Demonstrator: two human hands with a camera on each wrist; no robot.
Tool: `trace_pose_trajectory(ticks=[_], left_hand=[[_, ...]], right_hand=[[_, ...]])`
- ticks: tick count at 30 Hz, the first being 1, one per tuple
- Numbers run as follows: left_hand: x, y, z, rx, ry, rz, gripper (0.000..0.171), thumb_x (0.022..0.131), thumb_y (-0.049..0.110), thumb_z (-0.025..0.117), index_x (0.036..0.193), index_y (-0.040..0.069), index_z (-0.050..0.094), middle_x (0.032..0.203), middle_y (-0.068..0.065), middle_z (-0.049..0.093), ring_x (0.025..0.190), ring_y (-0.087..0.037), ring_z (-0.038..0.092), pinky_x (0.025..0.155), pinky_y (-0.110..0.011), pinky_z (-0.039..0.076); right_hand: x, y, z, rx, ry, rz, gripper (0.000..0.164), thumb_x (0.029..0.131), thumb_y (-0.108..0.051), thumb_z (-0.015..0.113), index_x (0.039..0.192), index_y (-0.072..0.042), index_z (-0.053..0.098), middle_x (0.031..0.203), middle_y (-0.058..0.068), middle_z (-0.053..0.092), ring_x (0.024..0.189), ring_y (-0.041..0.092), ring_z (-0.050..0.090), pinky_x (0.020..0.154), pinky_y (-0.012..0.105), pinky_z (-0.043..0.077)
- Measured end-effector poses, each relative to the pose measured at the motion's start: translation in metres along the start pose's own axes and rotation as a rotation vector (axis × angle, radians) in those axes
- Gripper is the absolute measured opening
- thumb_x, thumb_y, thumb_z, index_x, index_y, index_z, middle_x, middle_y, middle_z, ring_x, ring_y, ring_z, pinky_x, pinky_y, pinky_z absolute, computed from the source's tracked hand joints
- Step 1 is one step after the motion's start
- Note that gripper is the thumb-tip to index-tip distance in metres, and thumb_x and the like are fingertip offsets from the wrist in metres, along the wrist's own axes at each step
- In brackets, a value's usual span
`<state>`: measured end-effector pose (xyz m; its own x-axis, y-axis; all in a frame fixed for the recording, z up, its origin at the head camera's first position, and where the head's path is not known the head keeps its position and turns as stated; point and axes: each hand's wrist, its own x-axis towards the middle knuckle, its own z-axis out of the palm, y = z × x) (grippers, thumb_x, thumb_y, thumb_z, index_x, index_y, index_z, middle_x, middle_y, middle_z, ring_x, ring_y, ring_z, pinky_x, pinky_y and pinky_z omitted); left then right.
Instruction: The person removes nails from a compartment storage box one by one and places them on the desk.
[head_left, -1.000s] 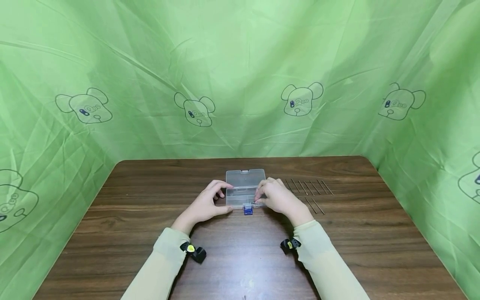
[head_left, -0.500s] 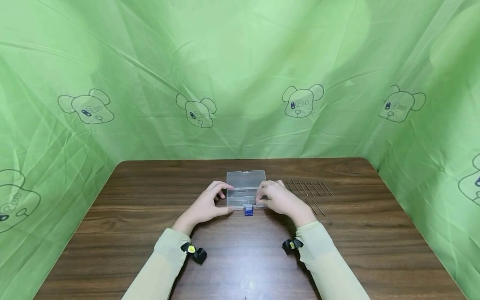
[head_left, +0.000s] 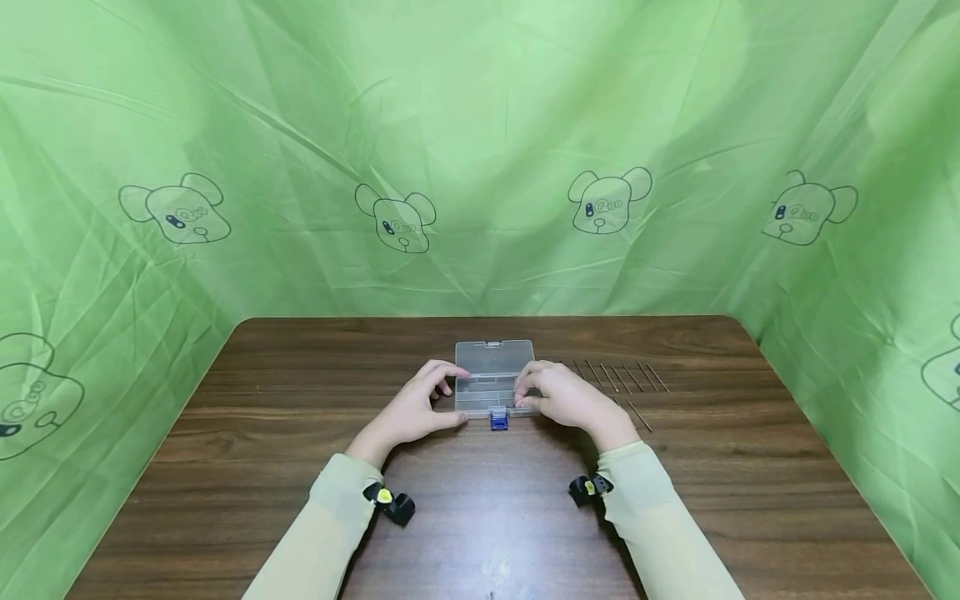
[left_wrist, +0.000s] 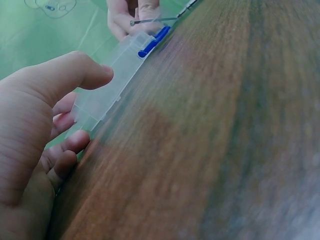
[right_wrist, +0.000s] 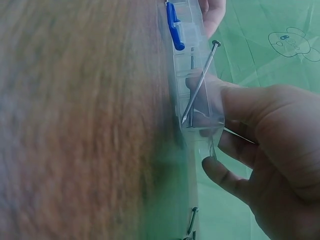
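Observation:
A clear plastic compartment box (head_left: pixel 485 397) lies on the table with its lid (head_left: pixel 493 358) folded back and a blue latch (head_left: pixel 498 420) at the front. My left hand (head_left: pixel 412 406) holds the box's left end, thumb at the front edge and fingers at the far side. At the right end, my right hand (head_left: pixel 572 397) has its fingertips in the box, pinching a nail (right_wrist: pixel 202 80). In the right wrist view this nail slants, head up above the wall and point low. Another nail (right_wrist: pixel 192 112) shows through the clear plastic below it.
Several loose nails (head_left: pixel 658 378) lie in a slanted row right of the box, with another nail (head_left: pixel 639 415) nearer me, beside the right wrist. A green cloth (head_left: pixel 487 267) hangs behind and beside the wooden table (head_left: pixel 300 350).
My right wrist has shifted slightly right, now covering part of the nearer nails, while its fingertips stay in the box. The left hand keeps its hold.

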<state>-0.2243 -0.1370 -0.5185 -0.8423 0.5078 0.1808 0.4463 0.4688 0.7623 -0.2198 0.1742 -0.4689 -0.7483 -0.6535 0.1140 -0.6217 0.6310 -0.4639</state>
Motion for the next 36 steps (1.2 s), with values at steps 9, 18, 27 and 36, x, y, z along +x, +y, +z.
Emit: trace_pose_trajectory(ticks=[9, 18, 27, 36], left_hand=[[-0.001, 0.001, 0.000, 0.003, 0.003, 0.005, 0.064, 0.088, 0.022, 0.092, 0.146, 0.018, 0.065, 0.135, -0.005, 0.058, 0.104, -0.017, 0.058, 0.086, -0.037, 0.050], [-0.001, 0.000, 0.000, -0.006, 0.007, 0.013, 0.064, 0.088, 0.025, 0.093, 0.145, 0.018, 0.065, 0.136, -0.005, 0.058, 0.104, -0.017, 0.058, 0.086, -0.037, 0.050], [0.000, -0.002, 0.001, 0.007, 0.006, 0.010, 0.064, 0.088, 0.027, 0.093, 0.145, 0.020, 0.065, 0.135, -0.003, 0.058, 0.104, -0.016, 0.059, 0.087, -0.036, 0.050], [0.000, -0.002, 0.000, 0.010, 0.005, 0.005, 0.064, 0.088, 0.027, 0.093, 0.145, 0.023, 0.065, 0.135, -0.003, 0.058, 0.106, -0.017, 0.058, 0.087, -0.037, 0.050]], right_hand=[[-0.001, -0.002, -0.003, 0.023, 0.018, -0.013, 0.005, 0.100, -0.015, 0.079, 0.096, -0.014, 0.078, 0.112, 0.000, 0.071, 0.110, 0.023, 0.069, 0.105, 0.046, 0.054], [-0.003, -0.004, -0.012, 0.052, 0.047, 0.016, 0.007, 0.104, -0.022, 0.076, 0.101, -0.016, 0.077, 0.114, -0.001, 0.073, 0.115, 0.026, 0.067, 0.106, 0.051, 0.051], [-0.004, -0.007, -0.021, 0.118, 0.069, 0.034, 0.004, 0.107, -0.019, 0.073, 0.107, -0.016, 0.077, 0.102, -0.008, 0.072, 0.098, 0.015, 0.067, 0.093, 0.044, 0.056], [-0.007, -0.018, -0.036, 0.215, 0.126, 0.029, 0.013, 0.106, -0.014, 0.073, 0.117, -0.008, 0.078, 0.101, -0.007, 0.073, 0.091, 0.010, 0.066, 0.083, 0.034, 0.056]])
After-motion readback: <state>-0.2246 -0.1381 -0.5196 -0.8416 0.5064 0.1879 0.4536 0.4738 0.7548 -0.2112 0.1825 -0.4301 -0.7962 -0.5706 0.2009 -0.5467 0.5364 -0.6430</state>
